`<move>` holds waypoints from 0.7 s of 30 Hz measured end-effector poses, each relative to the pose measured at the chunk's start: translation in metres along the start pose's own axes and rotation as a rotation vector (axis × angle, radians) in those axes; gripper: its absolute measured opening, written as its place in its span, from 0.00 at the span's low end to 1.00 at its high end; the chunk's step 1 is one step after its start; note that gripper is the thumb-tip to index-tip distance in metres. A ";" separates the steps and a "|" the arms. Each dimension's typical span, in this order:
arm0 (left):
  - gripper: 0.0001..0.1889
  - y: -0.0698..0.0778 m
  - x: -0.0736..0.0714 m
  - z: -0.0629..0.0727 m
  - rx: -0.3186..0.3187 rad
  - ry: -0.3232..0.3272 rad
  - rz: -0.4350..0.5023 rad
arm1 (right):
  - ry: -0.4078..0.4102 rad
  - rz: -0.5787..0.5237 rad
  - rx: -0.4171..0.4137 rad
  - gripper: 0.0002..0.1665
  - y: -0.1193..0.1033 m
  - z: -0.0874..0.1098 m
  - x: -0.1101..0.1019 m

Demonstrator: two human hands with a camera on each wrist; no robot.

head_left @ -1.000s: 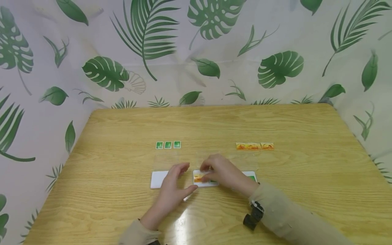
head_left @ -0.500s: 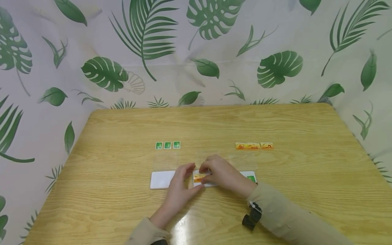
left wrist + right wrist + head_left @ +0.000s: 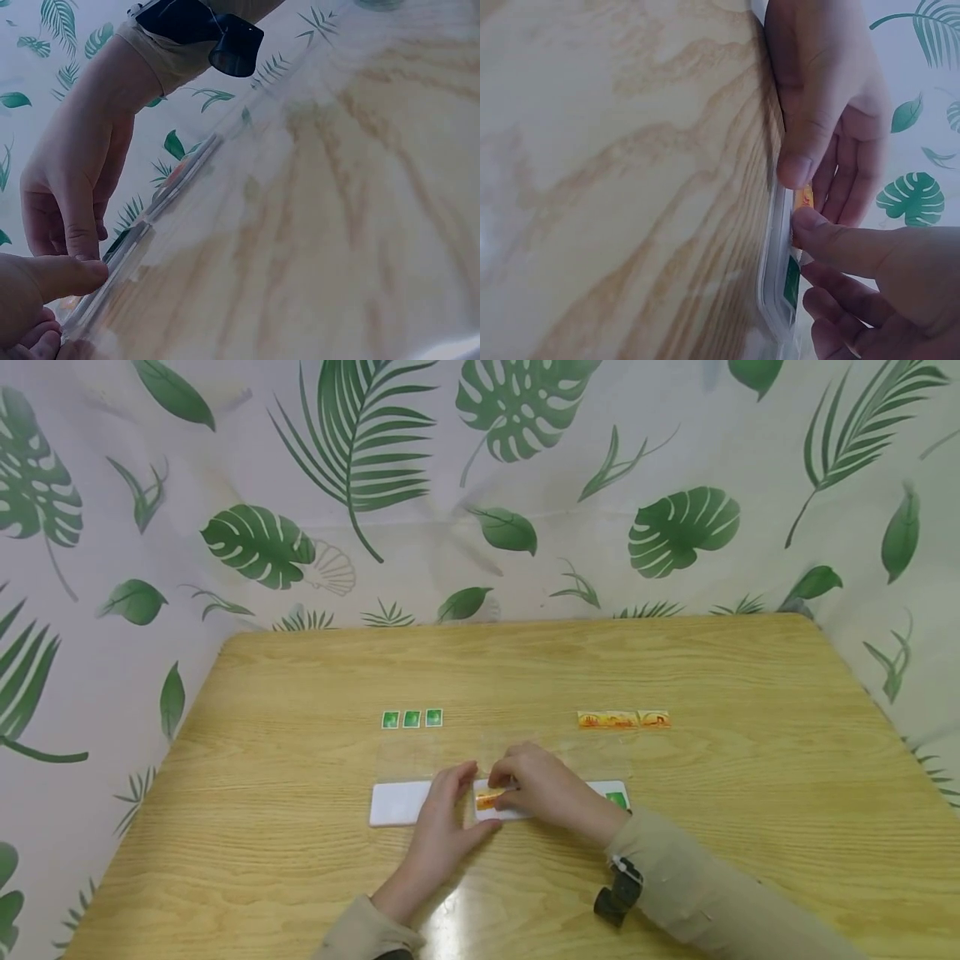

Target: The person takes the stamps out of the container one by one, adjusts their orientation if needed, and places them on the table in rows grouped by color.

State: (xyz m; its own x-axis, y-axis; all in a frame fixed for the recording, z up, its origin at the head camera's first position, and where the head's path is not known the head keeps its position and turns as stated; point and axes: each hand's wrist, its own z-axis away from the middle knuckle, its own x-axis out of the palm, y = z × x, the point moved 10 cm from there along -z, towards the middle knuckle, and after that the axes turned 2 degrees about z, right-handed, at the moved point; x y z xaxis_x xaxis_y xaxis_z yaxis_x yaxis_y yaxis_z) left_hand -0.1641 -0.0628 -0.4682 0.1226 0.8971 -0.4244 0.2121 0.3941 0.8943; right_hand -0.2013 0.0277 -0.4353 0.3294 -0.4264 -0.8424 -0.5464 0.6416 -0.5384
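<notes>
In the head view, my left hand (image 3: 442,827) holds the left end of the middle white flat case (image 3: 514,815), thumb at its near edge and fingers at its far edge. My right hand (image 3: 542,783) pinches a small orange-and-yellow printed piece (image 3: 486,800) at the top of that case. In the right wrist view, the right thumb lies against the orange piece (image 3: 805,196), and a green patch (image 3: 791,281) shows on the case beside it. The left wrist view shows both hands meeting at the case's edge. The right hand hides part of the case.
Left of the hands lies a plain white case (image 3: 393,803). Another, at right, bears a green square (image 3: 617,799) and is partly covered by my arm. Behind are three green squares (image 3: 412,719), an orange printed strip (image 3: 622,719) and clear plastic sheets (image 3: 407,758).
My left hand has moved right, from beside the middle case onto its left end. The right hand stays at almost the same spot with the orange piece.
</notes>
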 end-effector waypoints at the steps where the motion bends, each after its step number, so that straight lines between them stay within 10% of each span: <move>1: 0.40 0.000 0.000 0.000 0.004 -0.003 -0.004 | -0.001 -0.002 0.006 0.09 0.000 0.000 0.000; 21: 0.40 0.000 0.001 -0.001 -0.002 -0.027 -0.016 | 0.020 0.028 0.193 0.11 0.050 0.000 -0.051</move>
State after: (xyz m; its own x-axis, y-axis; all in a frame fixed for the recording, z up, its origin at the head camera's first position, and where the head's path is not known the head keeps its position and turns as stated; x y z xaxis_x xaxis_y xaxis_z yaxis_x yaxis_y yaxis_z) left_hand -0.1647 -0.0619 -0.4688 0.1454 0.8848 -0.4426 0.2126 0.4090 0.8874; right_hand -0.2456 0.0818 -0.4191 0.2997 -0.4180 -0.8576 -0.3970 0.7627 -0.5105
